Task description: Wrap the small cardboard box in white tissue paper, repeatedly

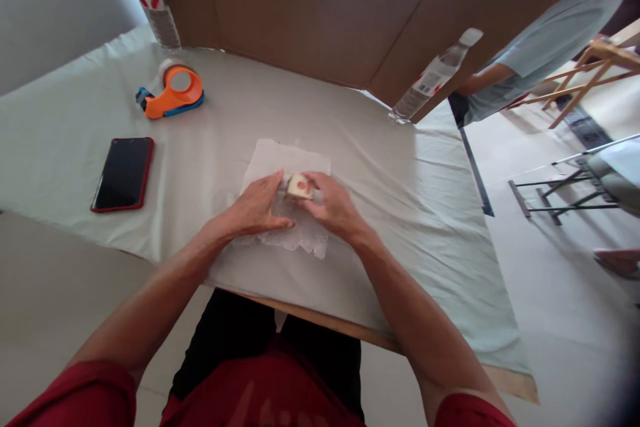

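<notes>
A small cream box (301, 186) with a reddish print sits between the thumb and fingers of my right hand (332, 203), over the middle of a sheet of translucent bubble wrap (280, 155). To its left, my left hand (257, 205) rests at the wrap with thumb and fingers spread apart, the fingertips close to the box. Whether those fingertips touch the box is hard to make out. The wrap lies flat on a pale cloth, and its near edge looks ragged.
An orange tape dispenser (165, 101) and a phone in a red case (123, 173) lie at left. Water bottles stand at back left (159, 17) and back right (425, 83), against a brown cardboard panel (310, 7). Beyond the table's right edge is another person's sleeve (560, 33).
</notes>
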A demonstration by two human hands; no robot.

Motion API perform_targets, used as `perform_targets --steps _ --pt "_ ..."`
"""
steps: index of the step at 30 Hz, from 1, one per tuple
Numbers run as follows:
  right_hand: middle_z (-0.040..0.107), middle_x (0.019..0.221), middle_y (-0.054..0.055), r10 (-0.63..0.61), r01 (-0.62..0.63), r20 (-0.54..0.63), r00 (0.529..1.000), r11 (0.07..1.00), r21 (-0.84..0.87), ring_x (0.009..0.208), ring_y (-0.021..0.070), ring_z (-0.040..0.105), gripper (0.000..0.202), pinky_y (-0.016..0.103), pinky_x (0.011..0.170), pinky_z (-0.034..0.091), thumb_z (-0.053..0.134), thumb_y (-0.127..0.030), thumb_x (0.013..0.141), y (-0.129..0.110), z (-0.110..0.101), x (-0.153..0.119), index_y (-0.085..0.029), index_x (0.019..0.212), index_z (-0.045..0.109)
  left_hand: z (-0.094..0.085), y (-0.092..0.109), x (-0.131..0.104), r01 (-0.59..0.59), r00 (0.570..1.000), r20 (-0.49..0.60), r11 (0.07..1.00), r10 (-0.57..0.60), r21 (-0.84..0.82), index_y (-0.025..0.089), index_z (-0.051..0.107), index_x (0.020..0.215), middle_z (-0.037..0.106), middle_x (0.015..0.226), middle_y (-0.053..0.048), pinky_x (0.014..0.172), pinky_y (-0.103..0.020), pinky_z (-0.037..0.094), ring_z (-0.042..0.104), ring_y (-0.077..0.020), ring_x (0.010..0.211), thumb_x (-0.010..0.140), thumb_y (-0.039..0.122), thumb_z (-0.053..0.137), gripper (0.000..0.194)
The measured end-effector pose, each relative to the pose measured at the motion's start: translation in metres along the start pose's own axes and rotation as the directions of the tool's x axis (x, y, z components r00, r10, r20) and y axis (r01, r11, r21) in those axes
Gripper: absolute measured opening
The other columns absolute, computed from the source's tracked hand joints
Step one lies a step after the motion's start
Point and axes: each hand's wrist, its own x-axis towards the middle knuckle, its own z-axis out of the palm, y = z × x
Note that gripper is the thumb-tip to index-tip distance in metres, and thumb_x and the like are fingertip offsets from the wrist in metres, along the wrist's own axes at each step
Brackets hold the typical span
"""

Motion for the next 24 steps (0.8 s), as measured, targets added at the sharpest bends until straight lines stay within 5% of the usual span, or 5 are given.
perform_targets --steps 4,8,13,19,24 --pt "0.07 0.124 0.013 0.193 -0.216 -0.317 0.929 0.976 -0.04 0.105 0.0273 0.067 0.052 0.046 0.094 0.053 0.07 -0.041 0.081 0.047 -0.041 -0.02 -0.021 0.128 0.06 0.008 0.001 -0.003 -0.006 0.999 0.051 0.99 -0.001 0.139 0.008 0.029 0.156 0.033 0.163 -0.027 0.127 -0.05 0.02 0.025 -0.0409 0.156 0.072 0.053 0.078 0.107" --pt "0.07 0.119 0.018 0.359 -0.44 -0.356 0.863 0.88 -0.18 0.109 0.0346 0.065 0.055 0.057 0.097 0.05 0.071 -0.048 0.077 0.097 -0.068 -0.043 -0.019 0.123 0.062 0.012 0.004 -0.003 0.008 0.998 0.053 0.98 -0.019 0.198 0.005 0.03 0.155 0.032 0.163 -0.028 0.127 -0.052 0.019 0.023 -0.0424 0.156 0.076 0.055 0.073 0.103" --pt "0.059 0.141 0.025 0.198 -0.383 -0.503 0.841 0.875 -0.295 0.132 0.0405 0.053 0.059 0.063 0.108 0.041 0.067 -0.046 0.083 0.078 -0.067 -0.057 -0.013 0.131 0.059 0.017 -0.001 -0.003 -0.046 0.999 0.018 0.974 0.043 0.223 0.012 0.032 0.154 0.035 0.163 -0.024 0.126 -0.053 0.021 0.026 -0.0412 0.155 0.077 0.059 0.071 0.099" --pt "0.062 0.142 0.014 -0.15 0.106 -0.143 0.978 0.954 -0.281 0.132 0.0283 0.057 0.037 0.049 0.114 0.043 0.055 -0.031 0.095 0.003 -0.014 -0.033 -0.02 0.129 0.064 0.021 -0.003 -0.004 -0.026 1.0 0.004 0.957 0.026 0.29 0.007 0.029 0.155 0.035 0.162 -0.027 0.125 -0.056 0.023 0.027 -0.0413 0.154 0.079 0.062 0.068 0.102" --pt "0.053 0.153 0.017 -0.037 0.087 0.164 0.986 0.946 -0.313 0.144 0.03 0.047 0.05 0.05 0.117 0.04 0.048 -0.03 0.099 0.002 0.029 -0.011 -0.012 0.146 0.053 0.023 -0.004 -0.003 0.008 1.0 -0.024 0.93 0.001 0.368 0.002 0.031 0.154 0.033 0.163 -0.029 0.127 -0.053 0.02 0.025 -0.0409 0.155 0.079 0.067 0.065 0.105"
